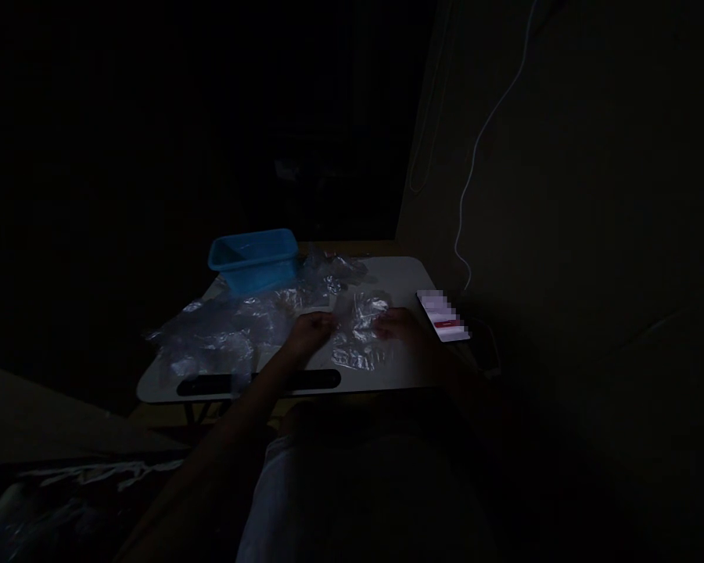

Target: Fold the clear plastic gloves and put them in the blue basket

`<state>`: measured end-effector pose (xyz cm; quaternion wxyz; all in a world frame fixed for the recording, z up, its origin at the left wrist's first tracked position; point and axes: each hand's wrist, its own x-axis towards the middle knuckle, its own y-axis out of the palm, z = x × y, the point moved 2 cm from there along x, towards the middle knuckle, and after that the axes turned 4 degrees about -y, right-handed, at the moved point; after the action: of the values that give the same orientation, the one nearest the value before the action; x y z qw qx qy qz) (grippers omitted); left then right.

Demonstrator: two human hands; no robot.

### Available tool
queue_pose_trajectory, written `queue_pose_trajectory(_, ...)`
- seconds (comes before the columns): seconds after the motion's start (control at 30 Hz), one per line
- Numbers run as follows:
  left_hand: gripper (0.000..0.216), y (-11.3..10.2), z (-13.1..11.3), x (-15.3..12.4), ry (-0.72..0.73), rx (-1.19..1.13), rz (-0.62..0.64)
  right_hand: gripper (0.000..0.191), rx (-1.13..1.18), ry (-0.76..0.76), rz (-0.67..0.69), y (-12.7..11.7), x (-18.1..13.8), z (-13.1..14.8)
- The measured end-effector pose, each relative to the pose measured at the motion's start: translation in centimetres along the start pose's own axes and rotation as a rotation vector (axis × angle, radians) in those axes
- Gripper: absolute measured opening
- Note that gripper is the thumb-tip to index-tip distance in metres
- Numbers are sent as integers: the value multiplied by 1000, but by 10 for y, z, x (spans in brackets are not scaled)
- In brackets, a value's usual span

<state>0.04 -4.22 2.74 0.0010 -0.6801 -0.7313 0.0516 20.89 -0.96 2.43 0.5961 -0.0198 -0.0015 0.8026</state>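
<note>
Between my two hands, a clear plastic bag (360,332) lies over the white table top, crinkled and shiny. My left hand (312,332) is closed at the bag's left edge, its fingers pinched together. On the opposite edge, my right hand (400,324) grips the bag with curled fingers; much of that hand is in shadow. A heap of loose clear plastic bags (228,328) spreads over the table's left side, close to my left hand. Dim light hides the finer detail of the fingers.
A blue plastic basin (258,262) stands at the back left of the small white folding table (396,272). A lit phone (444,316) rests at the right edge. A long dark slot (310,380) runs along the front. A white cable (475,148) hangs down the right wall.
</note>
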Motion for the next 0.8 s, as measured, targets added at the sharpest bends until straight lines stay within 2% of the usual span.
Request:
queue_pose_trajectory(0.23,14,-8,11,14,198,260,-1,19,-280,-135,85,-9,-2,-2)
queue_pose_trajectory(0.4,19,-11,16,14,279,368,16,17,-292,-174,55,-11,-1,-13)
queue_pose_trajectory(0.57,20,-13,18,13,346,475,27,26,-382,-259,83,-15,-3,-13)
queue_pose_trajectory(0.7,20,-14,20,13,404,524,32,28,-466,-262,51,-18,-2,-13)
queue_pose_trajectory(0.8,20,-15,21,14,430,542,30,23,-484,-250,67,-17,1,-14)
